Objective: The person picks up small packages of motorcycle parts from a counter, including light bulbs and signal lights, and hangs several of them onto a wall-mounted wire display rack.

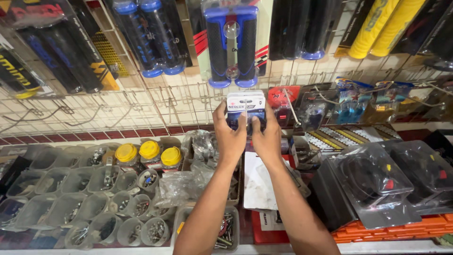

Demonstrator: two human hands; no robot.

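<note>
Both my hands hold a small blue-and-white blister pack up against the white wire display grid. My left hand grips its left side with the thumb on the front. My right hand grips its right side the same way. Directly above the pack hangs a packaged pair of blue-and-black handlebar grips. My forearms rise from the bottom edge of the view.
More packaged grips hang on the grid: black-and-blue, yellow. Below sit cut plastic cups of screws and small parts, three yellow-lidded jars, crumpled plastic bags and clear blister packs at right.
</note>
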